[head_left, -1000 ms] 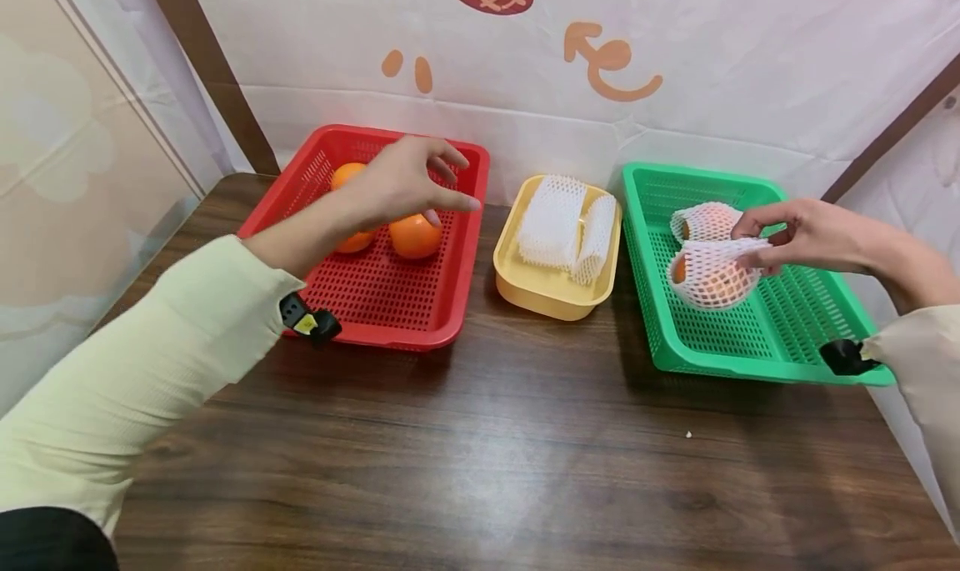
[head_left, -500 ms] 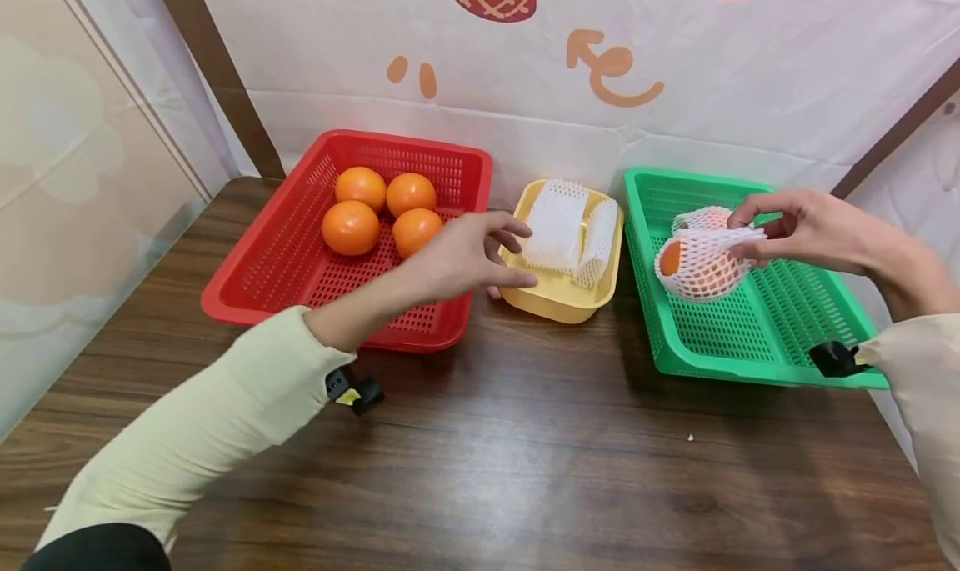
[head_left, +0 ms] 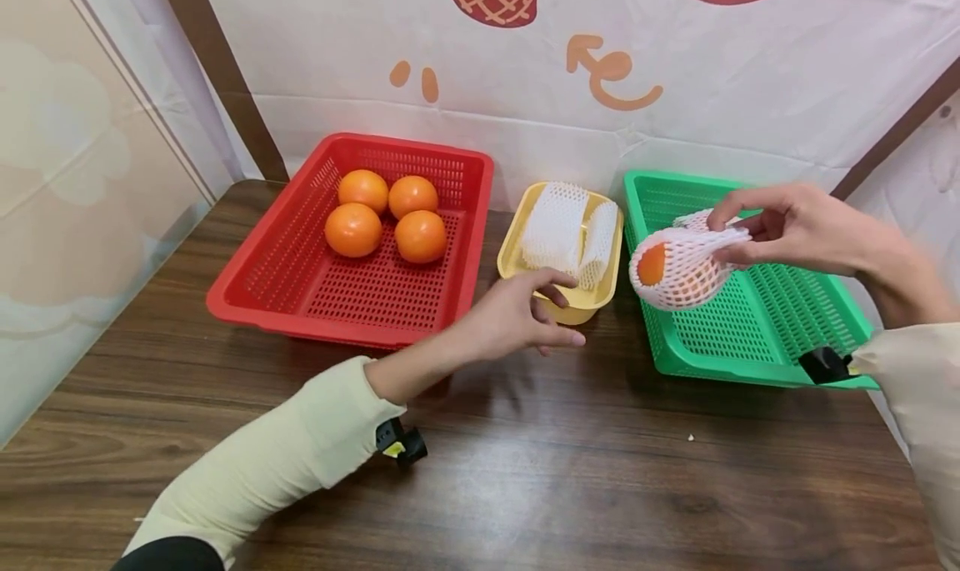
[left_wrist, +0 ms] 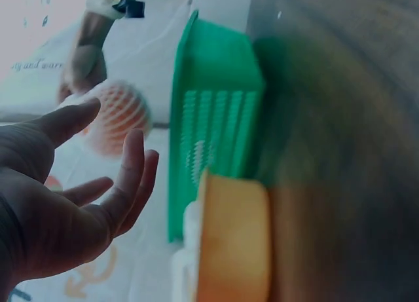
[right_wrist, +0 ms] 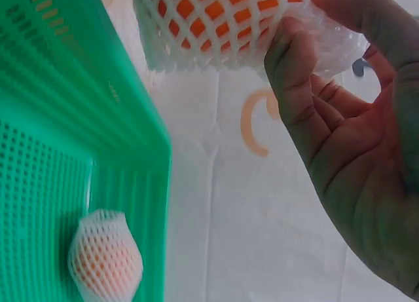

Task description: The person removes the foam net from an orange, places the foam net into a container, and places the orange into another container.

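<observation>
My right hand point(head_left: 810, 229) pinches the gathered end of a white foam net sleeve with an orange point(head_left: 651, 264) inside. This wrapped fruit hangs over the left side of the green basket point(head_left: 757, 371), its bare orange skin showing at the sleeve's open end. A second netted orange point(right_wrist: 105, 259) lies in the basket, mostly hidden in the head view. My left hand point(head_left: 510, 317) holds nothing; its fingers are parted and relaxed in front of the yellow tray point(head_left: 558, 304). In the left wrist view the wrapped orange point(left_wrist: 118, 118) appears beyond my left fingertips.
Several bare oranges point(head_left: 420, 236) sit in the red basket point(head_left: 345, 331) at the left. Folded foam net sleeves point(head_left: 553, 227) lie in the yellow tray between the baskets. A small white scrap point(head_left: 691, 438) is on the wooden table point(head_left: 570, 488). A printed cloth point(head_left: 315, 62) hangs behind.
My left hand has moved right and toward me, from over the red basket to the front of the yellow tray. The right hand has shifted the wrapped orange left.
</observation>
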The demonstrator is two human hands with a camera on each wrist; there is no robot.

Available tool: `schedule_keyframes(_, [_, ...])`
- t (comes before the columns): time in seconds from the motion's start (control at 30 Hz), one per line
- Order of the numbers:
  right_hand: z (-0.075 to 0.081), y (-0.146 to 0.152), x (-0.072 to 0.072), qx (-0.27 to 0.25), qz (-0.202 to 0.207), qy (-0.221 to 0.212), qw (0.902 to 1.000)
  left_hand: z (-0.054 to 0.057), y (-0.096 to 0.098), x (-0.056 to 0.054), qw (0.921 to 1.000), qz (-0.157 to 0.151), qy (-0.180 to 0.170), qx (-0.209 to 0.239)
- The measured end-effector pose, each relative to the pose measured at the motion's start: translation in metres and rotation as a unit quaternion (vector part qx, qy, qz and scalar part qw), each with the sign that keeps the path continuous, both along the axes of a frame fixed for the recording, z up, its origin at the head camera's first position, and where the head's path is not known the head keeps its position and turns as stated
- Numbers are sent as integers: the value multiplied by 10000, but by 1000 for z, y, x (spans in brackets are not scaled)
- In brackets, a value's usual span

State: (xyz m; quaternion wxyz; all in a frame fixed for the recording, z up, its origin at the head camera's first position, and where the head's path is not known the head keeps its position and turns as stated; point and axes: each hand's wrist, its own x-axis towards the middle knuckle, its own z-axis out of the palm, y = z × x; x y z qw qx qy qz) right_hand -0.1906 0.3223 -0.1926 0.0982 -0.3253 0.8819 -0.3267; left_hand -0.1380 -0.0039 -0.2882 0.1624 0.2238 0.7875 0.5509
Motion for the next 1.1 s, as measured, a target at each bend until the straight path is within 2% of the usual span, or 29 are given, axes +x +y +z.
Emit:
schedule_keyframes(0.1, [-7,-8,0,-324,513,14,9982,-14,5,8,9998,126,119,-68])
schedule_keyframes(0.2, [-15,-17,-1,-692,940,-126,9931,-24,10,13,9980,391,501,45])
schedule_keyframes(0.3, [-25,-27,-1,-1080,1280,-418,9850,-32,15,18,9933,667,810,481])
schedule_keyframes(0.4, [-35,-39,0,-1376,1487,-650,9771,-38,18,22,9844,887,1202,931])
schedule_keyframes(0.57, [-48,-57,6,-1381,1476,-780,9762,-45,17,29,9658,1238,1637,1585])
schedule_keyframes(0.67, [-54,-63,9,-1461,1419,-901,9749,-48,11,32,9601,1386,1766,1667])
schedule_keyframes(0.87, [-68,-74,19,-1465,1208,-1064,9760,-51,1,33,9524,1522,2118,1578])
schedule_keyframes(1.1, [-93,-87,40,-1676,920,-1372,9719,-53,-16,42,9543,1484,2094,1529])
